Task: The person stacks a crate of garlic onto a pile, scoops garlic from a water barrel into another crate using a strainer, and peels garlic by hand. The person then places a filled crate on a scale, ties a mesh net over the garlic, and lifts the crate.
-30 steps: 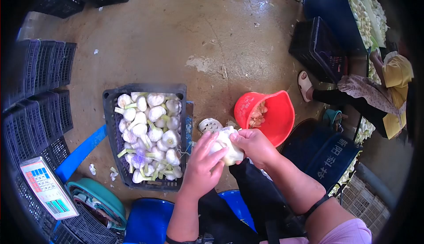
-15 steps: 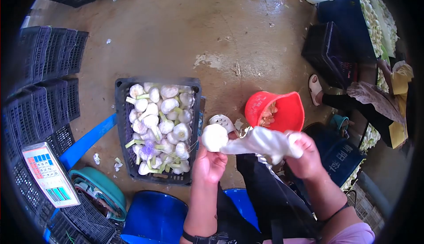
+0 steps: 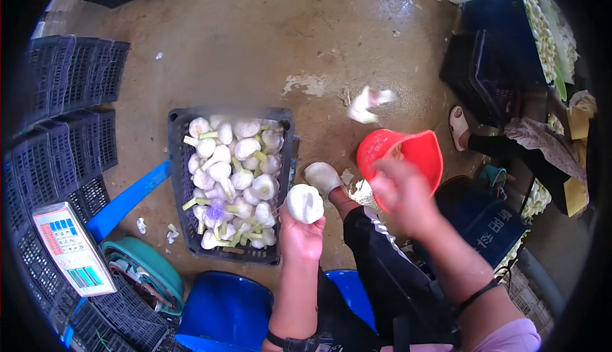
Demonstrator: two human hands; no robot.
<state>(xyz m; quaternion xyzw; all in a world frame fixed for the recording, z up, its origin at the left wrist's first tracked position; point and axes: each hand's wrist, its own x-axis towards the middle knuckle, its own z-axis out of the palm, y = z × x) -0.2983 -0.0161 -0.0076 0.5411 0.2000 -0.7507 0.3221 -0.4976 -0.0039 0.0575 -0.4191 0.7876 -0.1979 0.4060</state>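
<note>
My left hand [image 3: 301, 237] is closed around a smooth white garlic bulb [image 3: 305, 203], its outer skin stripped off. My right hand [image 3: 401, 192] is smeared by motion over the near left rim of a red bucket [image 3: 424, 154]; its fingers cannot be made out. Just beyond the bucket, a pale blurred piece of garlic skin [image 3: 366, 105] appears against the floor. To the left of my hands stands a black crate [image 3: 287, 119] full of garlic bulbs [image 3: 242, 180] with short green stems.
Blue buckets [image 3: 223, 310] stand by my legs. At left are a scale [image 3: 75, 250], a teal basin [image 3: 143, 269] and stacked black crates [image 3: 73, 71]. Another person's leg [image 3: 516, 157] shows at right, beside a dark crate [image 3: 475, 78] and garlic-filled containers [image 3: 503, 33].
The garlic skin has left my right hand and is now beyond the red bucket. That hand has moved left and up toward the bucket. The bulb stays in my left hand.
</note>
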